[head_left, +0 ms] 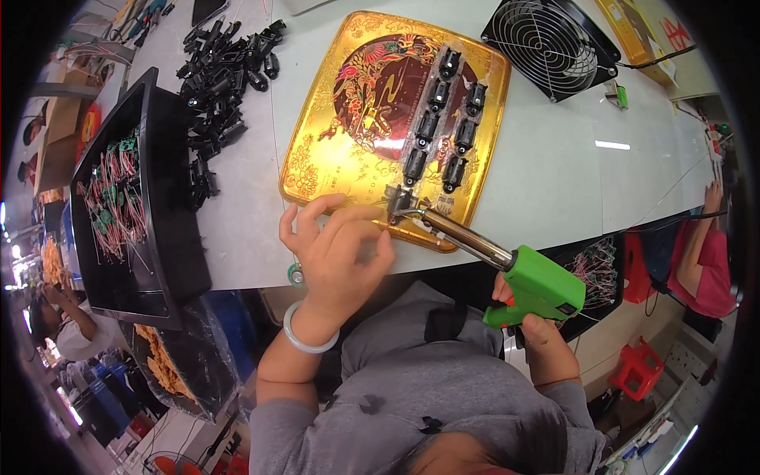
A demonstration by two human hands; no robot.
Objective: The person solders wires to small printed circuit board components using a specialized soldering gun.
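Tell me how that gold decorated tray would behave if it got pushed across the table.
The gold tray looks like thin, stiff metal, so it would probably slide in one piece on the smooth white table. The small black parts lie loose on it and may shift. Its near edge sits at the table's rim, so it might tip.

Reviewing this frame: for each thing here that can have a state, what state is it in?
soldering gun: gripped, tip down at the tray's near edge
right hand: closed on the gun's handle
left hand: fingers pinched beside the tip
gold tray: flat, seven black parts in two rows
fan: lying flat; spinning or not, cannot tell
black bin: open, holding wired parts
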